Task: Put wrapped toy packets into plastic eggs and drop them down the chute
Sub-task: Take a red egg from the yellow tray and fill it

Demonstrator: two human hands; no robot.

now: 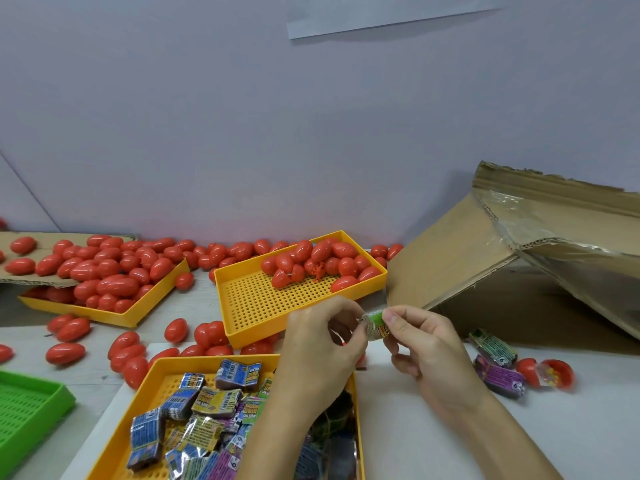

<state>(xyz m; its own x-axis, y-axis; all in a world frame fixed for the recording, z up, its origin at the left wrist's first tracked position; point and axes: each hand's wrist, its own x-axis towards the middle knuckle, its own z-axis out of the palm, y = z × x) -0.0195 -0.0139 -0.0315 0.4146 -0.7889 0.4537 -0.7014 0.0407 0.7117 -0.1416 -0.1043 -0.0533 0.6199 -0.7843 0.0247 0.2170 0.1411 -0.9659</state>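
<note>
I note my left hand [320,344] and right hand [424,344] pinching a green wrapped toy packet [375,325] between them by the fingertips, above the bench [433,427] just in front of the middle yellow tray [242,327] of red plastic eggs [320,259]. The packet's print is too blurred to read. Further right, a purple packet [498,377] on the bench bears a "6", and the cardboard chute [485,251] stands beyond.

The left hand [322,344] covers the near-right corner of the packet tray [145,382], whose near end runs off the bottom edge. The green packet [375,323] pinched between both hands shows lettering too small to read. The green tray [31,407] (lower left) and the cardboard chute [485,251] (right) are both cropped.
</note>
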